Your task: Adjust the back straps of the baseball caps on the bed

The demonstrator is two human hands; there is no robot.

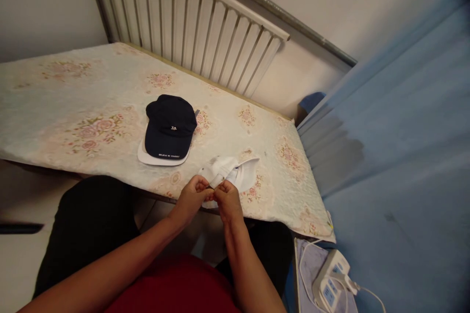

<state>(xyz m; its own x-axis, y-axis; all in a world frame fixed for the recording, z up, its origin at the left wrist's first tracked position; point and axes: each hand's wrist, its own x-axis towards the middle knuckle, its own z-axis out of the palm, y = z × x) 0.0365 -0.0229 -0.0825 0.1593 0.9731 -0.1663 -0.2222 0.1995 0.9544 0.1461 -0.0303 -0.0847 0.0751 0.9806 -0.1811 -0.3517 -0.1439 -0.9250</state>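
Observation:
A white cap [247,175] lies at the near edge of the table, its brim pointing right and its back strap toward me. Both hands meet at this strap. My left hand [194,195] pinches it from the left, the fingers closed. From the right, my right hand [227,198] pinches the strap close beside the left fingertips. What exactly lies between the fingertips is partly hidden. Beyond them to the left, a navy cap [171,124] with a small emblem and lettering on its brim rests on top of another cap with a white brim [161,160].
A flowered cloth [121,107] covers the table. Behind it a white radiator [198,29] runs along the wall. On the right hangs a blue curtain [396,156]. A power strip [332,279] with plugged-in cables sits at the lower right.

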